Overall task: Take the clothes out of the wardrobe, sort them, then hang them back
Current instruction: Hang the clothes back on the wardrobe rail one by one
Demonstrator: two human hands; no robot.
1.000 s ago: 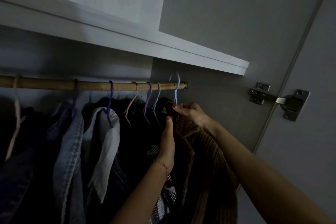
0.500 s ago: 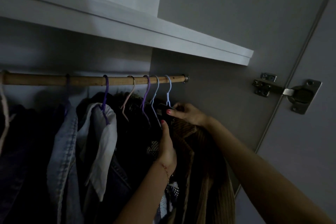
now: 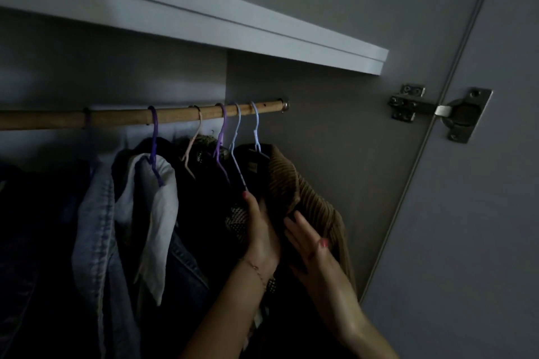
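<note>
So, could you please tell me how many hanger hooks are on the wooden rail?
6: dark hook, purple, pink, purple, two pale blue rightmost. More may hang beyond the left edge.

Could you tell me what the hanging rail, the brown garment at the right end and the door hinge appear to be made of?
The round hanging rail looks like bare, matt wood: tan colour with darker blotches. The brown ribbed garment looks like corduroy or a ribbed knit: parallel raised ridges, soft folds; the dim light leaves it open. The silver door hinge looks like plated metal: grey sheen and screw heads.
</note>
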